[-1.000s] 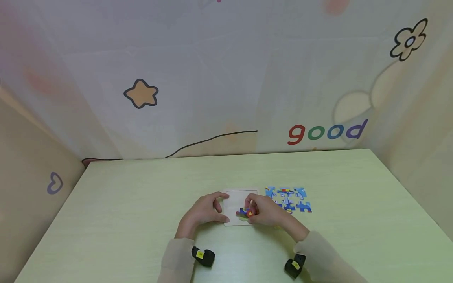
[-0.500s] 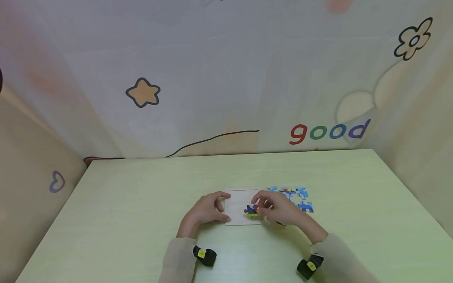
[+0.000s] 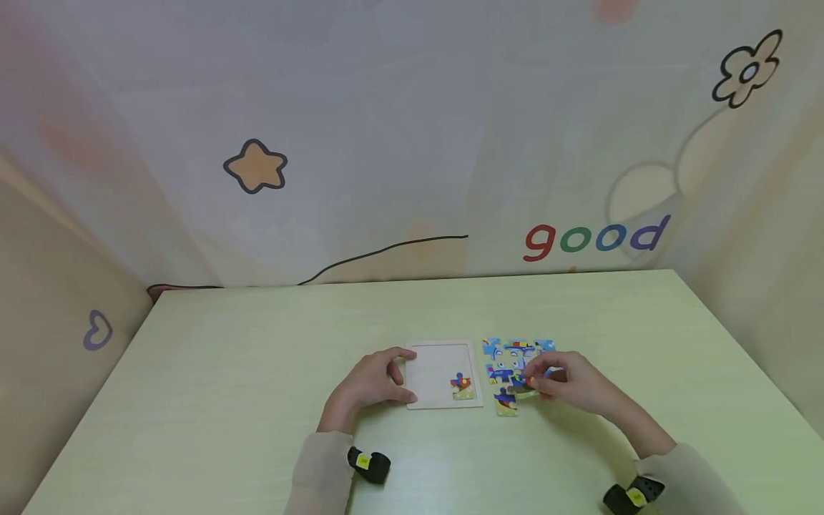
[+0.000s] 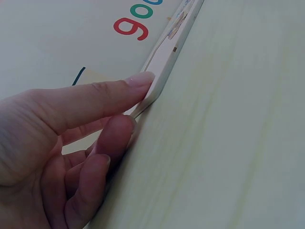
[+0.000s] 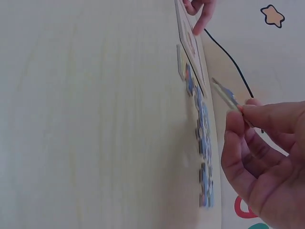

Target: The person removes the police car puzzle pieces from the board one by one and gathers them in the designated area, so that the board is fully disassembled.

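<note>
My left hand (image 3: 373,380) holds the left side of a white puzzle tray (image 3: 428,375), thumb and index finger on its rim. In the left wrist view, the thumb rests on a tray corner (image 4: 157,71) while the other fingers curl below. A red, blue and green jigsaw piece (image 3: 462,387) lies in the tray's near right corner. Thumb and fingers of my right hand (image 3: 569,380) pinch another jigsaw piece (image 5: 227,97), raised off the table in the right wrist view. This hand partly covers the loose pieces.
Several loose blue jigsaw pieces (image 3: 498,373) lie grouped right of the tray. One with a green base (image 3: 505,403) lies nearest me. The pale table (image 3: 257,357) meets a printed cloth backdrop (image 3: 386,179) at its far edge.
My right hand has moved right, from above the tray to the loose pieces, with a jigsaw piece in its fingers. The piece in the tray's corner shows clearly now. My left hand stays put.
</note>
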`<action>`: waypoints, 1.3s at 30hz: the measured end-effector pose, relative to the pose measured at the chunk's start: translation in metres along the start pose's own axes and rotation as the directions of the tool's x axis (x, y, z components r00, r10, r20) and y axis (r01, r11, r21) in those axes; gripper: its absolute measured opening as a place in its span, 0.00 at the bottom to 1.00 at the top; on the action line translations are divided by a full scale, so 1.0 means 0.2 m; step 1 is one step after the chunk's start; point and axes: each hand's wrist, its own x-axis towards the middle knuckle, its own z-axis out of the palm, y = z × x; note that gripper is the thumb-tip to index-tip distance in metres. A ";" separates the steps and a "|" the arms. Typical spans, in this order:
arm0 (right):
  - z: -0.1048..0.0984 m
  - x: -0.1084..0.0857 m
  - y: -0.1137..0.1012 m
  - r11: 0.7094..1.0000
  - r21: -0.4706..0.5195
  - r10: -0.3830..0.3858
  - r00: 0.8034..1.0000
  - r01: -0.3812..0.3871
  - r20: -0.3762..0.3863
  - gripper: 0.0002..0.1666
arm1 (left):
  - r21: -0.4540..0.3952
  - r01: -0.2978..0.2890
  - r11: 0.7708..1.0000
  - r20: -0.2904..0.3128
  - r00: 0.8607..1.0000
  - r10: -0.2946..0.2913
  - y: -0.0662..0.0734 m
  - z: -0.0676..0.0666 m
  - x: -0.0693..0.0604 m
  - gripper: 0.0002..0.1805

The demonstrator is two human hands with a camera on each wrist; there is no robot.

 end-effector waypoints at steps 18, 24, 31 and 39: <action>-0.01 -0.07 0.10 0.991 -0.126 -0.034 0.998 0.040 0.050 0.05 | 0.002 -0.003 1.000 0.002 1.000 0.003 0.00 0.00 0.00 0.34; 0.00 -0.06 0.09 0.980 -0.196 -0.034 0.999 0.041 0.037 0.05 | -0.001 -0.001 1.000 0.002 1.000 0.001 0.00 0.00 0.00 0.34; 0.00 -0.04 0.09 0.966 -0.255 -0.031 0.999 0.036 0.024 0.06 | -0.003 0.004 1.000 0.002 1.000 -0.004 0.00 0.00 0.00 0.34; 0.02 0.00 0.03 0.968 -0.252 -0.015 1.000 0.010 -0.018 0.06 | -0.003 0.010 1.000 0.000 1.000 -0.010 0.00 0.00 0.00 0.34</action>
